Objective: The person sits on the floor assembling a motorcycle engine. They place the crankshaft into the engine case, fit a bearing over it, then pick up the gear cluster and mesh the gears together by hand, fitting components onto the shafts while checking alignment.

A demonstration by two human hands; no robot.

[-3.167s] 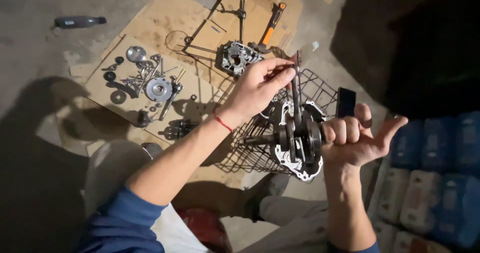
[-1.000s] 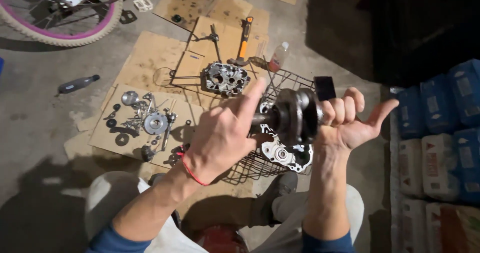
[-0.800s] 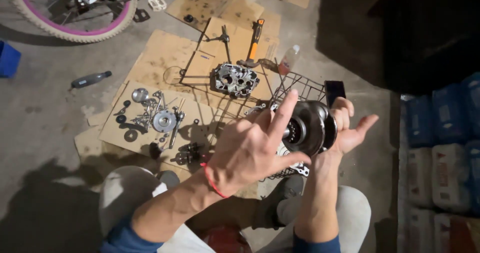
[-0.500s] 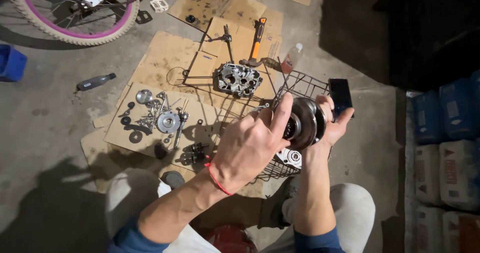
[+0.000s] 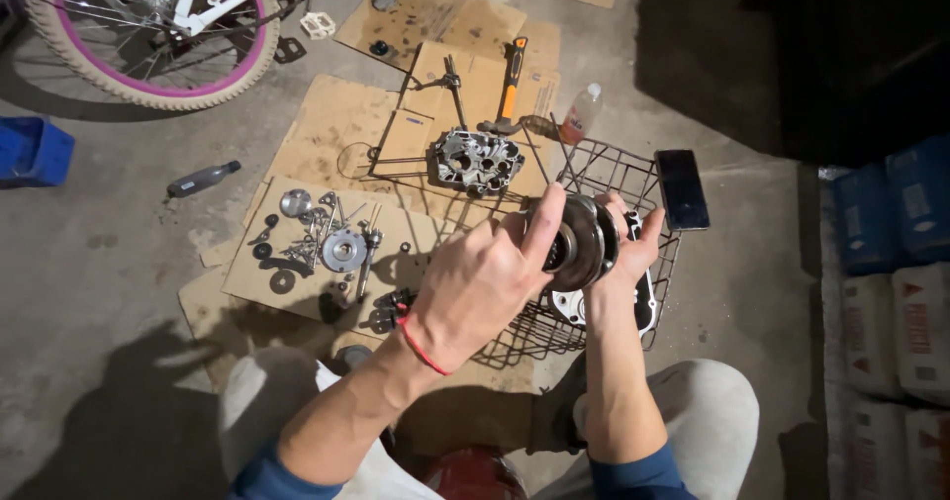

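Concrete floor [image 5: 119, 263], cardboard strewn with parts: round metal crank assembly [image 5: 586, 243] held above wire basket [image 5: 614, 179], right hand [image 5: 625, 253] cupping behind, left hand [image 5: 485, 287] fingers closed on near face, axis toward left hand.

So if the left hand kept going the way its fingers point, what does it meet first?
Its fingers point up and right. The left hand already touches the round metal engine part that the right hand holds. Beyond that lies the wire basket rim, though depth is unclear.
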